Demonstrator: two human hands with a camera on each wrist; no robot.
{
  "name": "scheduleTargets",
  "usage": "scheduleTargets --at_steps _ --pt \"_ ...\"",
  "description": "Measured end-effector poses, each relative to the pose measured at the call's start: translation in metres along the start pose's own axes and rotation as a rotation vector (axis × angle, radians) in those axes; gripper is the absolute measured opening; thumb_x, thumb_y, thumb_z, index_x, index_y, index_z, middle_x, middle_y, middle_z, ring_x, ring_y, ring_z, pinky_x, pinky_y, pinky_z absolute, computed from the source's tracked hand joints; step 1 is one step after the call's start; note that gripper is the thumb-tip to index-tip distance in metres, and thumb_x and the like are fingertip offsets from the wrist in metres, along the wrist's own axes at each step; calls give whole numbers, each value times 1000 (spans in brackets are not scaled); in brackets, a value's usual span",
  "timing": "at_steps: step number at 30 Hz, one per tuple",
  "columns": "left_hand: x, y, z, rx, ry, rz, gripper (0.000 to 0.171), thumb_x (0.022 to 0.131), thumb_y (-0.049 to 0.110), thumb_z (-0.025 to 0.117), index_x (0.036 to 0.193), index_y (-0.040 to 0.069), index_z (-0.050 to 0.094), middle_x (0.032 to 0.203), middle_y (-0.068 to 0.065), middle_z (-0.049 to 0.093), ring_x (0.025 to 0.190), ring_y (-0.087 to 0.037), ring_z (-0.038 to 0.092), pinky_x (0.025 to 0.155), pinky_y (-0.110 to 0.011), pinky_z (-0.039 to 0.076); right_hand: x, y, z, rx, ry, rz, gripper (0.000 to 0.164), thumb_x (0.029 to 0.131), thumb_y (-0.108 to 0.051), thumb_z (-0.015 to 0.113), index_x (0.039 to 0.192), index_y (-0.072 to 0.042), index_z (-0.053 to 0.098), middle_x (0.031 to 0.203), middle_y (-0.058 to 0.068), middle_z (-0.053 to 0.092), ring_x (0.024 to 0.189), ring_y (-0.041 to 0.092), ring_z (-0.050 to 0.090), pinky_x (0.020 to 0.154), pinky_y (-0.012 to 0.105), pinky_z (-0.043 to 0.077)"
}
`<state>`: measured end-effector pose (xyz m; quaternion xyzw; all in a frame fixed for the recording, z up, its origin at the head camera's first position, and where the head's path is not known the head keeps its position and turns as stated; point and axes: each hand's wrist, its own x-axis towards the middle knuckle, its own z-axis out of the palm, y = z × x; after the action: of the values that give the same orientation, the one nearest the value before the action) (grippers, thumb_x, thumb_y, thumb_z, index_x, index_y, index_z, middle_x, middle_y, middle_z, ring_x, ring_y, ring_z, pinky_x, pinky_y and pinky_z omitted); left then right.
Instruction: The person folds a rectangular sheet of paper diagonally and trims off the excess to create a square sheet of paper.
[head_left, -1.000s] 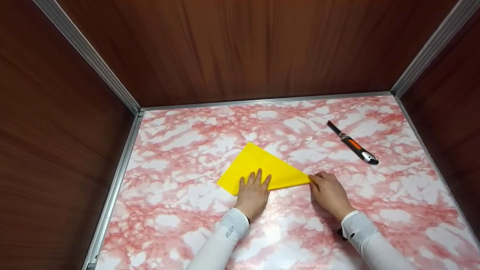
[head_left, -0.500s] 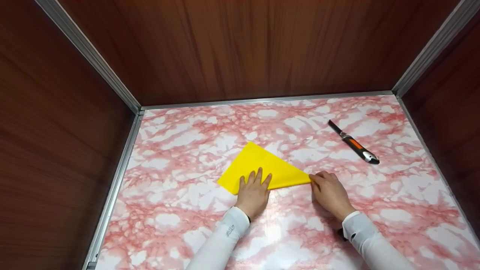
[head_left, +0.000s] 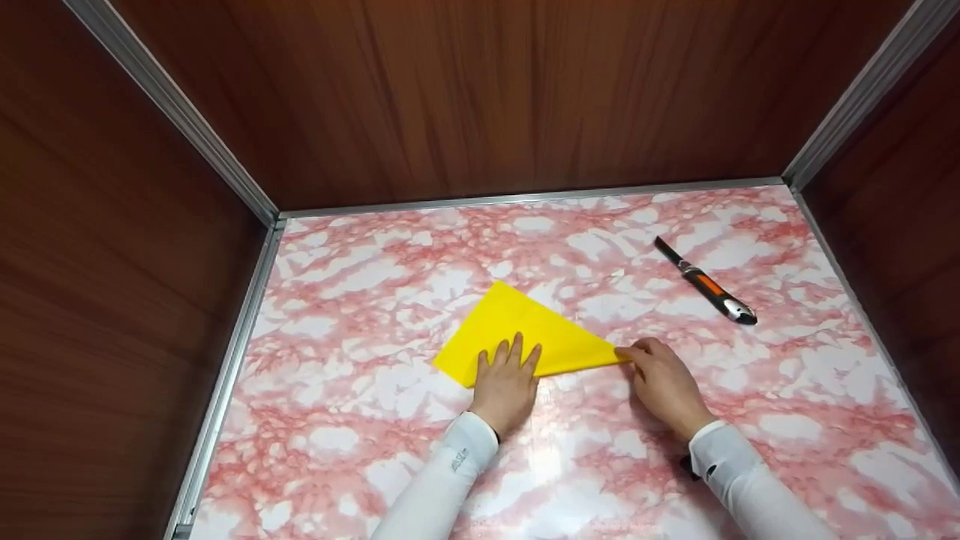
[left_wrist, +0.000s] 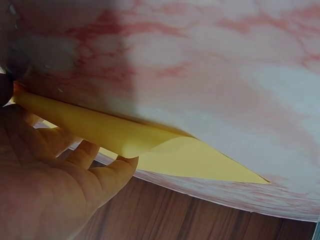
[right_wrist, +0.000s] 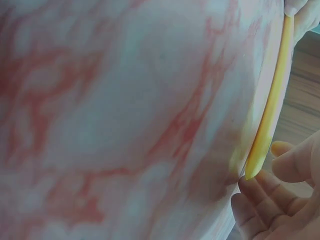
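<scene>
A folded yellow sheet of paper (head_left: pixel 517 315) lies on the table, its near edge bent over in a soft, rounded fold. The left hand (head_left: pixel 506 394) rests on its near left part with fingers spread. In the left wrist view, the rounded fold of the paper (left_wrist: pixel 100 125) passes by the fingers. The right hand (head_left: pixel 667 386) is at the sheet's narrow right corner, fingertips touching it. The right wrist view shows that yellow tip (right_wrist: pixel 257 157) against the fingertips, with the thumb (right_wrist: pixel 292 162) standing apart from it.
A black utility knife with an orange inset (head_left: pixel 709 289) lies to the right, beyond the right hand. The pink-and-white marbled table (head_left: pixel 360 285) is bordered by metal strips and brown wood-grain panels (head_left: pixel 465 97) at the back and both sides.
The right hand's fingers have loosened and shifted slightly at the right corner, so the yellow tip now shows beneath them. The left hand stays in place on the paper.
</scene>
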<state>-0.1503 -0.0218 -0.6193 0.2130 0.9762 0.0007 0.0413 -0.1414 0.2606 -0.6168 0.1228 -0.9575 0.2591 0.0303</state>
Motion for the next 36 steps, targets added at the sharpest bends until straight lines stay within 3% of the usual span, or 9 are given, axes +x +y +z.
scheduleTargets --at_steps 12,19,30,36 --pt "0 0 0 -10 29 -8 56 108 46 44 160 26 40 165 -11 33 145 -32 38 110 -61 33 -2 1 4 -67 -4 -77 33 98 -7 66 130 -1 70 114 14 61 105 34 54 95 50 46" --pt "2 1 2 -11 48 10 52 108 44 45 159 34 40 162 -16 36 144 -35 39 108 -63 35 -2 0 4 -82 0 -95 33 98 -6 65 130 0 69 112 16 60 104 37 54 94 51 46" --pt "3 2 3 -44 23 -6 52 108 44 46 158 33 41 167 -10 28 147 -36 34 110 -64 33 -2 -3 1 -81 -53 -46 35 99 -9 63 133 0 67 116 15 58 105 36 51 95 51 46" --pt "2 3 1 -19 30 -9 52 108 45 46 158 32 42 165 -10 33 144 -35 37 109 -63 35 -3 -3 0 -69 -49 -44 35 99 -6 62 133 1 67 117 15 58 105 35 51 95 50 45"
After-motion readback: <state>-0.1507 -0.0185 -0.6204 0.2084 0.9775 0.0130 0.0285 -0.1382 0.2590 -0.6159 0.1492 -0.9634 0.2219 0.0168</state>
